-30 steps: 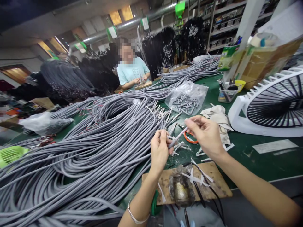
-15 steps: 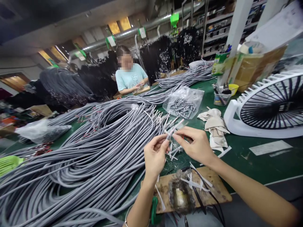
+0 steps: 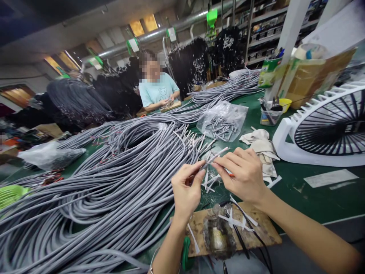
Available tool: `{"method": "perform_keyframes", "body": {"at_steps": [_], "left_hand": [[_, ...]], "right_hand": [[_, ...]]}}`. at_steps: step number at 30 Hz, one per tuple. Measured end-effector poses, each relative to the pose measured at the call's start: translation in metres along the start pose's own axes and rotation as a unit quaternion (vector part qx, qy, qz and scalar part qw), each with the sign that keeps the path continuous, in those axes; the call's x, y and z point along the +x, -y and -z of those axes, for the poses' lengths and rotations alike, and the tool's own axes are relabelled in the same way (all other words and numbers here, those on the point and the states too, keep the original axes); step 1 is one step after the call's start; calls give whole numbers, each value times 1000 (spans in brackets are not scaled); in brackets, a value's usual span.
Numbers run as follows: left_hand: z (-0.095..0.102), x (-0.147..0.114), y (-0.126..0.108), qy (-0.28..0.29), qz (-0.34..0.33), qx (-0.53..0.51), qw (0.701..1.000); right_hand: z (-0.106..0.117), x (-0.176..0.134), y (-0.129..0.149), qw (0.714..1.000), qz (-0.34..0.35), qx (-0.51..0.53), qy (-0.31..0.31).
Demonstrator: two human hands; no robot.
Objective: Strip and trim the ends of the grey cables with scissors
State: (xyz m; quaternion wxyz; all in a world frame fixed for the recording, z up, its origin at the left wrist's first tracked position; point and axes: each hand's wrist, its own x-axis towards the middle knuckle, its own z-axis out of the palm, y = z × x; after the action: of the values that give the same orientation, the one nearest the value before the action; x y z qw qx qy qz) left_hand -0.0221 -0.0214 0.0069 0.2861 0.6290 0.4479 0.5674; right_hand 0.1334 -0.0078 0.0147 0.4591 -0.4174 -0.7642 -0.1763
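Note:
My left hand is closed, its thumb and index finger pinching a thin grey cable. A pale end of this cable points up and to the right. My right hand pinches the same piece just beyond the left fingertips, so the two hands nearly touch. Something small and orange shows under the right fingers; its kind is hidden. Below the hands lie scattered white scraps. A large bundle of grey cables spreads to the left, its pale ends reaching close to my left hand.
A stained wooden board near me carries a lumpy metal block and a black cord. To the right stand a white fan and a crumpled cloth. Behind are a clear bag of grey pieces and a seated co-worker.
My right hand has turned, its fingers now more curled with the knuckles raised around the cable end. The left hand stays almost in place. The view has shifted slightly.

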Motion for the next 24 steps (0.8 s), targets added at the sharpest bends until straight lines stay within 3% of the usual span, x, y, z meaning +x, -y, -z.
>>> {"method": "perform_keyframes", "body": {"at_steps": [3, 5, 10, 14, 24], "left_hand": [[0, 0, -1, 13, 2, 11, 1000], [0, 0, -2, 30, 23, -7, 999], [-1, 0, -2, 43, 89, -94, 991], [-1, -3, -4, 25, 59, -54, 997], [2, -2, -6, 80, -79, 136, 984]], "right_hand": [[-2, 2, -2, 998, -20, 60, 8], [-4, 3, -3, 986, -53, 155, 30], [-6, 6, -1, 911, -150, 367, 115], [-5, 7, 0, 894, -194, 385, 123], [-3, 3, -1, 883, -243, 385, 113]]}}
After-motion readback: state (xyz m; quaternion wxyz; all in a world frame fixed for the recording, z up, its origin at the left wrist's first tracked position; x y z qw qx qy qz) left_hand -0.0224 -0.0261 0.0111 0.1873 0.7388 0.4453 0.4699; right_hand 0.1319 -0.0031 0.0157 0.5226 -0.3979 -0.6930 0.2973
